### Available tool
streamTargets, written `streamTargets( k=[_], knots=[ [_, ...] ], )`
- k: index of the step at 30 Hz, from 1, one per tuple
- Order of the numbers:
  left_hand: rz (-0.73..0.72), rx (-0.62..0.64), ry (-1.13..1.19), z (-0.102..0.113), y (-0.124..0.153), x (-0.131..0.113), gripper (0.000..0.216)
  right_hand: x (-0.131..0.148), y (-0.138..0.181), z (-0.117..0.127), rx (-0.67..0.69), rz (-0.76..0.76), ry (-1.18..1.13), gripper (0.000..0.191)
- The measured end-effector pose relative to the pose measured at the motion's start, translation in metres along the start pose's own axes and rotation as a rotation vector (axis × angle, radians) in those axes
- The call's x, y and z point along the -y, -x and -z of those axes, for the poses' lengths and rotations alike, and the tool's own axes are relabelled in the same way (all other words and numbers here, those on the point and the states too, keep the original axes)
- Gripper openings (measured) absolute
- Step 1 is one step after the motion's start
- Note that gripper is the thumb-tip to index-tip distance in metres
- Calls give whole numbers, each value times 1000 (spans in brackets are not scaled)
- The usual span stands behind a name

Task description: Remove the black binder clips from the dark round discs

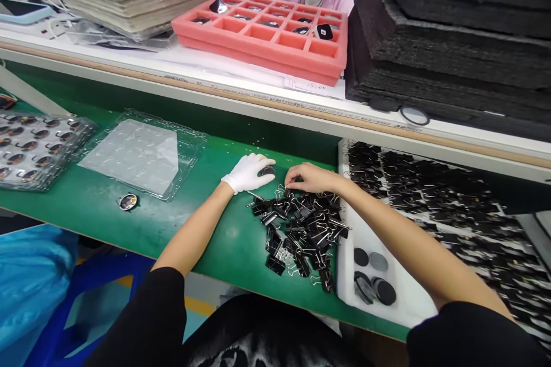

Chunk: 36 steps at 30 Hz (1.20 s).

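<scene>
My left hand (248, 172), in a white glove, holds a small dark round disc (267, 171) between its fingertips just above the green bench. My bare right hand (309, 178) is beside it, fingers pinched down on a binder clip at the far edge of a heap of black binder clips (301, 229). The two hands are a few centimetres apart.
A white tray (365, 229) to the right holds several dark discs (374, 281) and rows of clipped parts (451, 206). Clear blister trays (142, 152) and a loose disc (128, 201) lie to the left. A pink foam tray (267, 34), black foam stack (451, 40) and a seated person are behind the shelf.
</scene>
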<state>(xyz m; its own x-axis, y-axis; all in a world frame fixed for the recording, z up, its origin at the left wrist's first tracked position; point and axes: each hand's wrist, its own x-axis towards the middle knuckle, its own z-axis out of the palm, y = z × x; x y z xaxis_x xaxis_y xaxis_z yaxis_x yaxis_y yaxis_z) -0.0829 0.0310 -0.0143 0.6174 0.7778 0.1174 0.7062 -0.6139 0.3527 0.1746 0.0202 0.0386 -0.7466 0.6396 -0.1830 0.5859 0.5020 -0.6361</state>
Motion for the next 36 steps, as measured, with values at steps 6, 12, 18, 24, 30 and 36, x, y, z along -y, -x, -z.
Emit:
streamTargets(
  k=[6, 12, 18, 24, 30, 36],
  knots=[
    [-13, -27, -10, -1, -1, 3, 43, -3, -1, -4, -323, -579, -225, 12],
    [-89, -41, 31, -3, -1, 6, 33, -5, -5, -14, -316, -697, -410, 20],
    [-74, -12, 56, 0, 0, 5, 38, 3, -10, -13, -349, -780, -561, 25],
    [-14, 77, -68, 2, 1, 3, 67, 12, -11, -7, -312, -810, -708, 27],
    [-24, 107, -152, 3, 2, 2, 79, 9, -18, -20, -445, -804, -706, 25],
    [-1, 59, -124, -1, 2, -1, 50, 7, -15, -8, -355, -808, -510, 35]
  ],
)
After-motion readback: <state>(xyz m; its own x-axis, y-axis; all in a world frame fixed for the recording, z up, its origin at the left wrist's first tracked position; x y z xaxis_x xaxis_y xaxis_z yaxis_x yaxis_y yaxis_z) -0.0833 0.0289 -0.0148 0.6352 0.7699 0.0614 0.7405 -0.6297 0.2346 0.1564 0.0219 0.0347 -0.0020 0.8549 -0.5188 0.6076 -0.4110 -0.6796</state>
